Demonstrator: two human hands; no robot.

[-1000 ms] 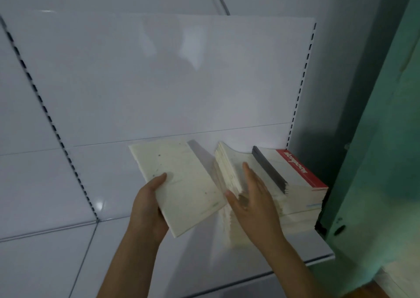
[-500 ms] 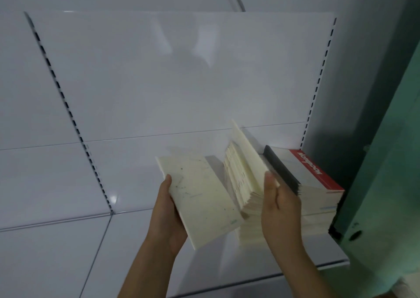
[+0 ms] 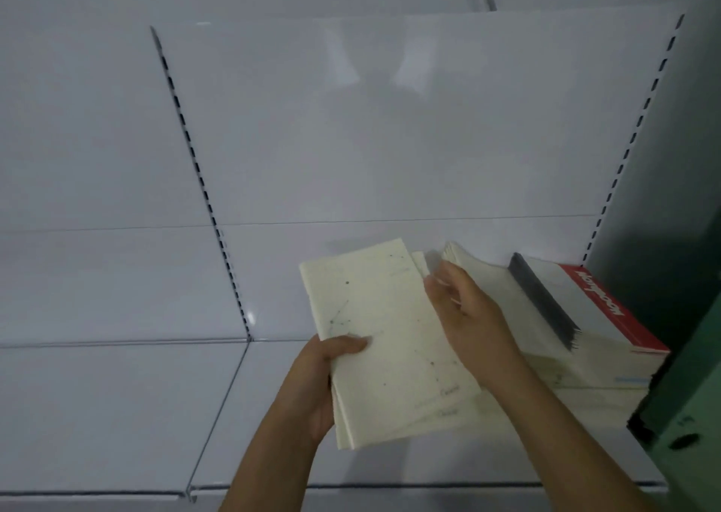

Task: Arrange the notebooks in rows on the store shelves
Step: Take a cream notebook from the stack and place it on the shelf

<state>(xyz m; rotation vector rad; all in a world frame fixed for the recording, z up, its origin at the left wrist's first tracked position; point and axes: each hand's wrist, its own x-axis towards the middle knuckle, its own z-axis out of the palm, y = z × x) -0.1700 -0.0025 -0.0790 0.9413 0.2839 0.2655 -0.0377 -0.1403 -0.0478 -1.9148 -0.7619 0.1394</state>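
My left hand (image 3: pixel 324 386) grips two or three cream notebooks (image 3: pixel 386 340) by their left edge, thumb on the top cover, holding them above the white shelf (image 3: pixel 273 453). My right hand (image 3: pixel 468 316) pinches the right edge of these cream notebooks, near their upper corner. Just right of it a stack of cream notebooks (image 3: pixel 503 289) lies on the shelf, partly hidden by my right hand. Further right stands a taller pile topped by a red and grey notebook (image 3: pixel 597 308) with a dark grey spine.
The white back panel (image 3: pixel 390 121) with slotted uprights rises behind the shelf. A second white shelf bay (image 3: pixel 97 414) lies to the left. A green wall (image 3: pixel 694 394) bounds the shelf on the right, tight against the tall pile.
My right hand has left the fanned stack and come over to the notebooks in my left hand. The held bundle looks thicker and sits more to the right. The camera view has shifted left.
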